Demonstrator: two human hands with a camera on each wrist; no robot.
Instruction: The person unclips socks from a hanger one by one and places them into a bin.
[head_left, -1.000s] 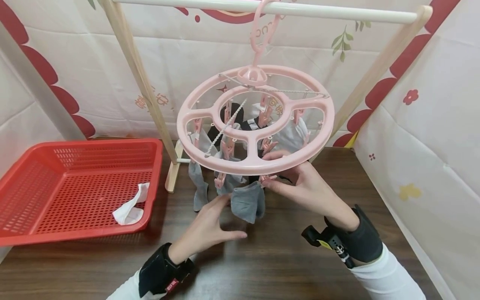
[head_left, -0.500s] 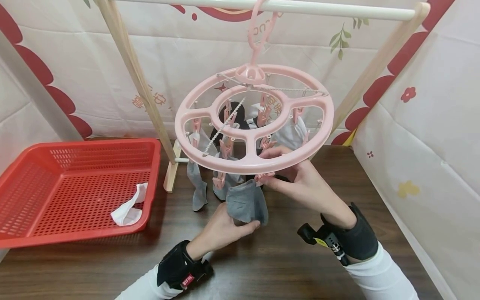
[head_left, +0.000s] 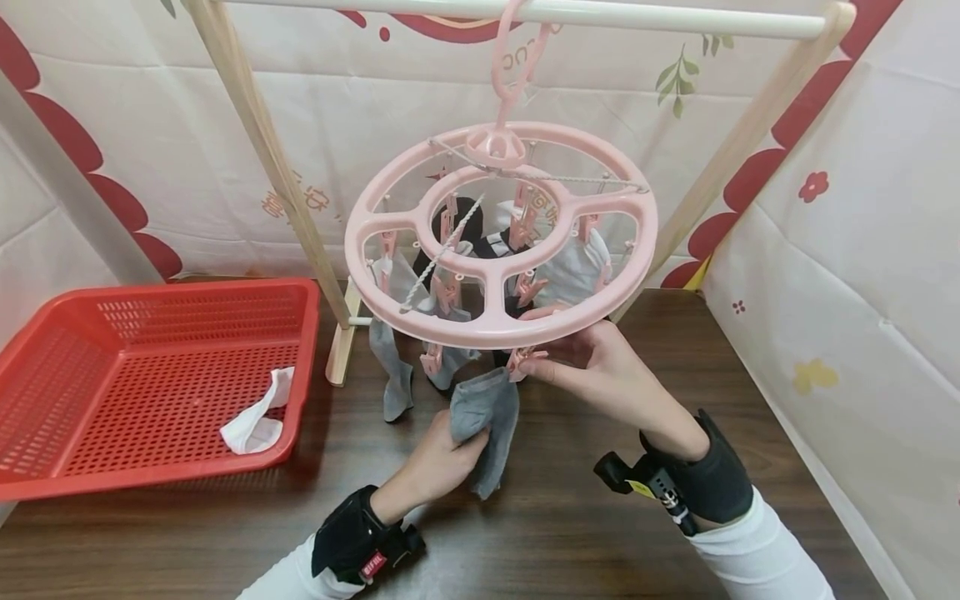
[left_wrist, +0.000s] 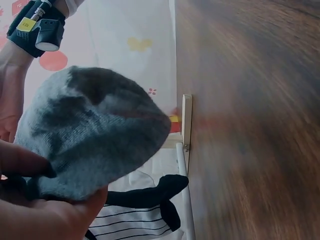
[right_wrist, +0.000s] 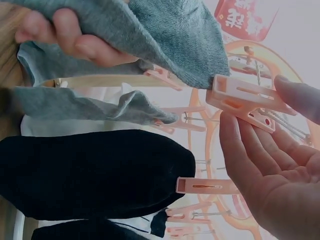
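My left hand (head_left: 433,463) grips a grey sock (head_left: 497,429), which hangs folded over below the pink round hanger (head_left: 450,332). At the hanger's front edge my right hand (head_left: 611,371) pinches a pink clothespin (right_wrist: 245,97) between thumb and fingers. In the right wrist view, a corner of the grey sock meets the clothespin's tip; whether it is clamped there I cannot tell. Up close in the left wrist view, the sock (left_wrist: 95,135) spreads over the left thumb and fingers, hiding some of them. Behind, a black sock (right_wrist: 100,172) hangs from another clothespin (right_wrist: 207,185).
The hanger hooks onto a white rod (head_left: 660,18) held by wooden legs (head_left: 262,142). Several grey, black and white socks hang beneath it. At left, a red basket (head_left: 303,358) holds a white sock (head_left: 258,425). Fabric walls (head_left: 847,275) enclose the wooden table (head_left: 555,533).
My left hand has moved right and now grips the grey sock, whose lower part hangs longer. The right hand stays at the clothespin. The hanger has shifted slightly left.
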